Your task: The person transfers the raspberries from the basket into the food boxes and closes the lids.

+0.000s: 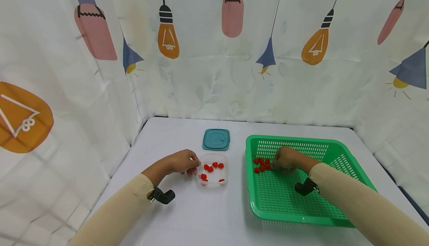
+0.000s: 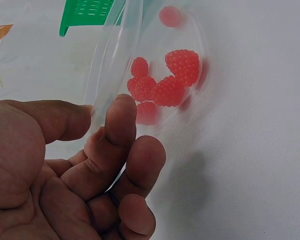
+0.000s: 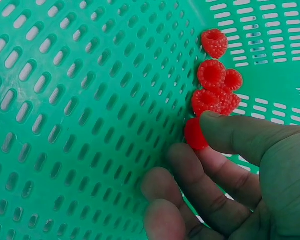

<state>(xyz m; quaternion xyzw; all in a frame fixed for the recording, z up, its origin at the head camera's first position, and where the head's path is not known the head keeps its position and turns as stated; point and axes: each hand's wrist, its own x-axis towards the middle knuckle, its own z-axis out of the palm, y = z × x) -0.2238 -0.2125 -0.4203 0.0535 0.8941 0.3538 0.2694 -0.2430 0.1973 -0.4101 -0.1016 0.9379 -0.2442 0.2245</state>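
Head view: holds the left edge of a clear container [image 1: 215,175] with the left hand [image 1: 187,162], on the white tabletop [image 1: 201,216], seemingly to steady so light and thin-walled a thing. Leaves most of the opening uncovered that way, with several red raspberries [image 1: 210,169] scattered over the container's floor. Looks, from the left wrist, like a light pinch rather than a full grip: thumb and forefinger narrow at the rim, remaining fingers loosely bent outside the wall. Cannot tell the firmness of the pressure.

Has a teal lid [image 1: 216,139] lying flat just beyond the container, presumably there to be clear of both arms yet near its likely partner.

Dips the right hand [image 1: 286,159] into the green basket [image 1: 295,201], to the right of the container on the same tabletop. Pinches one raspberry [image 3: 194,134] between thumb and forefinger, as seen from the right wrist, with the other fingers bent beneath; probably a narrow hold to suit small, soft-looking fruit. Takes it at the edge of a loose bunch [image 1: 262,167] near the basket's left end, likely easier to single out there than from the middle. Sets the hands well apart, one at each vessel.
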